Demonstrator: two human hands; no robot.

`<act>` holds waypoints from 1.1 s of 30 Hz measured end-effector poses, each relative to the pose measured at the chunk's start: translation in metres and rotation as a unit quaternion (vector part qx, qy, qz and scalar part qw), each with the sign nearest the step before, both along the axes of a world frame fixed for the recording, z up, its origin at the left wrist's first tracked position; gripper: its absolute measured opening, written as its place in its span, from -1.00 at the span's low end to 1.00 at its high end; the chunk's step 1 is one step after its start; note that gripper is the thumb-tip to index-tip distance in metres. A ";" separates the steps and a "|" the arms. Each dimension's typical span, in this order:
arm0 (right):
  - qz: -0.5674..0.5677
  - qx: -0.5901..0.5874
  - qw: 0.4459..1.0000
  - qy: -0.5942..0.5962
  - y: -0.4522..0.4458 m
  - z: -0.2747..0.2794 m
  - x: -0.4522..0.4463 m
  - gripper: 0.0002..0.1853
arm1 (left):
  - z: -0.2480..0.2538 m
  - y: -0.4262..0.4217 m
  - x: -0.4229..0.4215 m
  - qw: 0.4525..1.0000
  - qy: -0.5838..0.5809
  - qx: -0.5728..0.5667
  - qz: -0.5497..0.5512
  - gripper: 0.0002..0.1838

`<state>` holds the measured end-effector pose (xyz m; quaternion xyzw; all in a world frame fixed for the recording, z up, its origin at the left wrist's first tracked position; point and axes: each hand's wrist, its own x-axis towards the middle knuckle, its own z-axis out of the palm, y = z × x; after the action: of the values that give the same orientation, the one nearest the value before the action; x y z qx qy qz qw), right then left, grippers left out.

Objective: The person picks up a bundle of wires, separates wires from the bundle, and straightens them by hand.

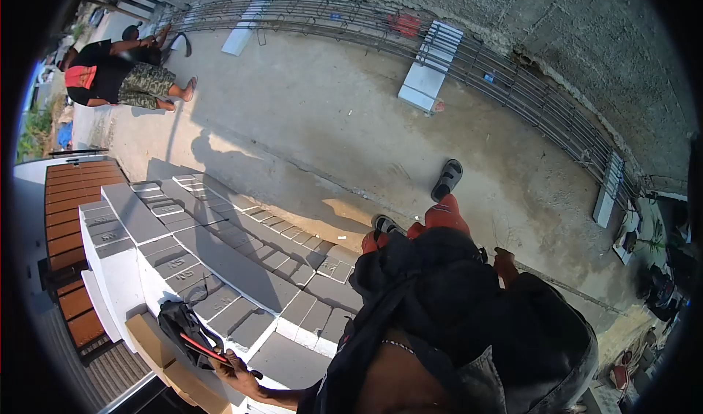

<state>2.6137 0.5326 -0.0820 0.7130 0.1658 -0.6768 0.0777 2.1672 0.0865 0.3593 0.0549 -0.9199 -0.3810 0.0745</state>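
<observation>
My left hand [236, 376] is at the lower left with its fingers closed around a thin red-and-black handled tool [203, 349]; its exact kind is unclear. Directly beside it, a black bag [179, 325] with straps lies on top of stacked pale blocks [272, 297]. My right hand [505, 266] hangs low by my dark clothing, over the concrete ground. Its fingers show only small and partly, so whether it grips anything is unclear.
Long rebar cages [329, 20] rest on white blocks [432, 66] along a rough wall. At the upper left, a person in a black shirt [110, 73] stands near the cage's end. A brown slatted gate [77, 202] is at left; cardboard [157, 352] lies by the stack.
</observation>
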 end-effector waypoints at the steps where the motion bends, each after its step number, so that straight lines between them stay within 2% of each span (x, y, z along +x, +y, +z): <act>1: -0.017 0.033 0.999 -0.002 0.023 -0.008 -0.014 -0.70 | -0.005 0.046 -0.012 0.999 0.016 0.023 -0.032 -0.66; 3: -0.042 0.101 0.994 -0.029 0.080 -0.001 -0.055 -0.74 | -0.026 0.110 -0.034 0.995 -0.076 0.030 -0.060 -0.65; 5: -0.017 0.208 0.977 0.052 0.140 0.028 -0.086 -0.75 | -0.057 0.178 -0.048 0.980 -0.156 0.055 -0.115 -0.65; 7: 0.017 0.258 0.965 0.038 0.201 0.060 -0.106 -0.71 | -0.097 0.223 -0.059 0.954 -0.247 -0.013 -0.170 -0.65; 9: -0.005 0.301 0.953 0.034 0.251 0.075 -0.104 -0.72 | -0.140 0.257 -0.068 0.918 -0.276 -0.114 -0.259 -0.62; 11: -0.030 0.332 0.943 0.027 0.286 0.085 -0.093 -0.73 | -0.173 0.284 -0.078 0.882 -0.300 -0.214 -0.292 -0.59; 13: -0.058 0.344 0.937 0.007 0.305 0.086 -0.072 -0.74 | -0.170 0.331 -0.082 0.868 -0.336 -0.194 -0.311 -0.55; 17: -0.172 0.289 0.941 -0.047 0.290 0.042 -0.020 -0.70 | -0.169 0.404 -0.119 0.863 -0.260 -0.231 -0.367 -0.62; 19: -0.215 0.222 0.948 -0.081 0.256 0.025 -0.007 -0.67 | -0.175 0.431 -0.149 0.855 -0.233 -0.257 -0.386 -0.65; 21: -0.283 0.143 0.941 -0.122 0.224 0.026 -0.019 -0.62 | -0.186 0.463 -0.184 0.854 -0.216 -0.239 -0.409 -0.64; 22: -0.290 0.144 0.941 -0.097 0.200 0.019 -0.020 -0.62 | -0.193 0.483 -0.201 0.843 -0.218 -0.249 -0.423 -0.63; 24: -0.319 0.112 0.931 -0.136 0.176 0.025 -0.051 -0.62 | -0.213 0.536 -0.240 0.816 -0.219 -0.270 -0.462 -0.62; 25: -0.341 0.099 0.923 -0.148 0.166 0.033 -0.077 -0.63 | -0.228 0.564 -0.260 0.792 -0.236 -0.283 -0.487 -0.62; 27: -0.382 0.116 0.905 -0.143 0.130 0.035 -0.130 -0.63 | -0.279 0.613 -0.301 0.754 -0.182 -0.263 -0.574 -0.62; 30: -0.386 0.135 0.901 -0.146 0.119 0.043 -0.213 -0.67 | -0.354 0.700 -0.340 0.691 -0.220 -0.263 -0.637 -0.64; 31: -0.359 0.127 0.910 -0.166 0.123 0.044 -0.242 -0.68 | -0.381 0.730 -0.346 0.677 -0.229 -0.256 -0.651 -0.65; 33: -0.234 0.128 0.944 -0.195 0.133 0.044 -0.283 -0.68 | -0.428 0.779 -0.350 0.630 -0.219 -0.262 -0.697 -0.67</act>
<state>2.3303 0.6660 -0.0379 0.8538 0.0611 -0.4966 -0.1441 1.8169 0.8657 -0.0685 -0.5428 -0.7342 -0.0391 -0.4060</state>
